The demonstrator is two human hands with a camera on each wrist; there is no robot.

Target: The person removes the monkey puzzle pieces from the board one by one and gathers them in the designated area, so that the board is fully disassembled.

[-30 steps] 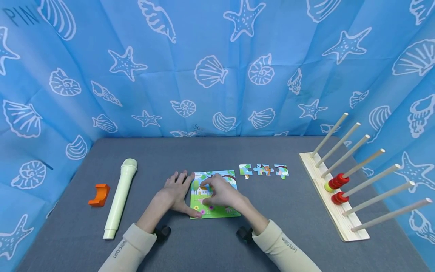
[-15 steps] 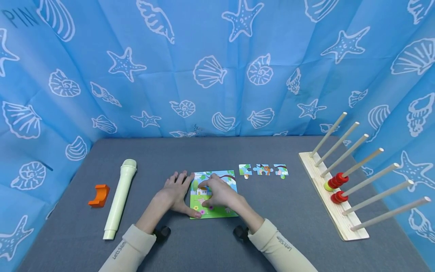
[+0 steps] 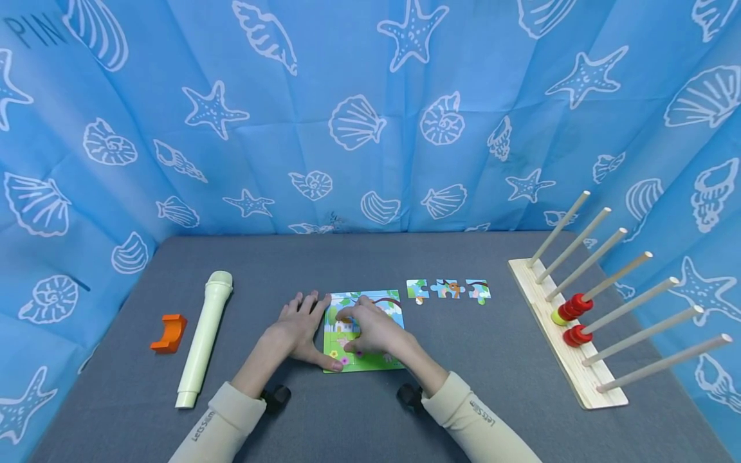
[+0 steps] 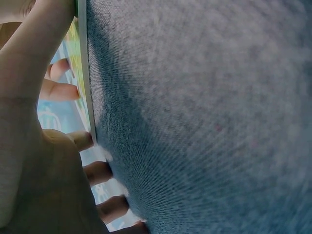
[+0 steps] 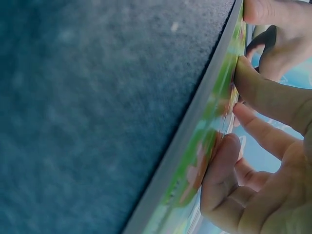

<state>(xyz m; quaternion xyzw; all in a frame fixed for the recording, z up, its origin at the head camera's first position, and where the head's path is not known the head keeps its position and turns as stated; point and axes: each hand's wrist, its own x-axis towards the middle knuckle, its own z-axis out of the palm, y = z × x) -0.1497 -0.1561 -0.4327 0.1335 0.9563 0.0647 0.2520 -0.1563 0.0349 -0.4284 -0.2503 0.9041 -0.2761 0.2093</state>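
A small jigsaw puzzle board (image 3: 376, 364) with a house, flowers and a tree branch lies flat on the grey table. My left hand (image 3: 298, 331) rests at its left side with fingers spread on the cloth, and its thumb (image 4: 46, 29) lies on the lower left corner. Over the board's middle arches my right hand (image 3: 375, 326). In the right wrist view its thumb (image 5: 258, 90) and bent fingertips touch the printed surface. Whether a piece is pinched between them cannot be made out. Loose jigsaw pieces (image 3: 448, 289) lie in a row to the upper right.
On the left are an orange curved block (image 3: 170, 333) and a pale green toy microphone (image 3: 205, 341). A wooden peg rack (image 3: 570, 337) with red and yellow beads (image 3: 576, 308) stands at the right, its rods tilted outward. A blue shell-print curtain (image 3: 370, 161) hangs behind.
My right hand and forearm have shifted very slightly left over the board, and the fingers stay on it. My left hand has hardly moved.
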